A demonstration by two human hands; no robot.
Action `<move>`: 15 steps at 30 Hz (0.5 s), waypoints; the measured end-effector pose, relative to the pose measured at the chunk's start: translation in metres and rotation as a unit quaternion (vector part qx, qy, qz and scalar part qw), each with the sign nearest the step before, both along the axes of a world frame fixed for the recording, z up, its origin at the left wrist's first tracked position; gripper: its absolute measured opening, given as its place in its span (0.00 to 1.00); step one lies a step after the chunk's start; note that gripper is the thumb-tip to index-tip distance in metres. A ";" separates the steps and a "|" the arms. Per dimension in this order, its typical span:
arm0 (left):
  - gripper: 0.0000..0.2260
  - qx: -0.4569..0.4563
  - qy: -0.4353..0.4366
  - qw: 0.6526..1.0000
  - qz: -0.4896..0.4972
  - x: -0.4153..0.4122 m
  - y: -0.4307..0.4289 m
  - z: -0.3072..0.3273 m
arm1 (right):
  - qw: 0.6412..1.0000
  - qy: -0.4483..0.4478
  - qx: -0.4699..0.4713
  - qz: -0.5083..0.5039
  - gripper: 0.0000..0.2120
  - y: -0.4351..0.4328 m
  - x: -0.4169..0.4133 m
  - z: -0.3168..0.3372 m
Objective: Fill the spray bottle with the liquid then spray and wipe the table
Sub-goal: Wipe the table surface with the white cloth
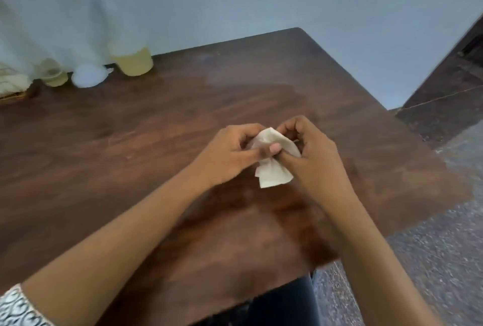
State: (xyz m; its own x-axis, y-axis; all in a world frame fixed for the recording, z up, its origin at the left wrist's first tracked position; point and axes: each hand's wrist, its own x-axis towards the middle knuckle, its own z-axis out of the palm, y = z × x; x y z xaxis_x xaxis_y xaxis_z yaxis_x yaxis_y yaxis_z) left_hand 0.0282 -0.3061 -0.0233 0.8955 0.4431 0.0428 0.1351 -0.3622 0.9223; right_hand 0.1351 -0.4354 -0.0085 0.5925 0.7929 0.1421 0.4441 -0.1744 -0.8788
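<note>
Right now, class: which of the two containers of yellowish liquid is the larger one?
The wide container right of the white rounded object; the small container stands left of it and is narrower.

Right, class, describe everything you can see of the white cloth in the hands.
The cloth is off-white, thin and soft-looking; fabric or tissue cannot be told. It is bunched and creased, layered square corners hanging down. The left hand pinches its left side, the right hand its right, over the brown wooden table. Whether it touches the tabletop is unclear.
</note>
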 end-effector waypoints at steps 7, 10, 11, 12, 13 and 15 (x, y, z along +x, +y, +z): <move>0.05 -0.180 -0.083 0.974 0.109 0.136 -0.003 0.015 | 0.905 0.418 0.045 -0.072 0.17 -0.007 0.111 0.023; 0.06 -0.228 -0.070 0.967 0.087 0.193 -0.015 0.024 | 0.890 0.433 0.050 -0.135 0.14 -0.019 0.158 0.039; 0.07 -0.225 -0.063 0.969 0.081 0.208 -0.016 0.025 | 0.890 0.423 0.049 -0.162 0.11 -0.021 0.175 0.042; 0.06 -0.209 -0.053 0.973 0.081 0.228 -0.017 0.027 | 0.893 0.408 0.042 -0.185 0.08 -0.025 0.199 0.045; 0.05 -0.184 -0.042 0.978 0.087 0.247 -0.016 0.027 | 0.899 0.386 0.029 -0.203 0.06 -0.028 0.223 0.048; 0.04 -0.121 -0.025 0.985 0.121 0.280 -0.016 0.023 | 0.920 0.318 -0.014 -0.230 0.05 -0.034 0.273 0.046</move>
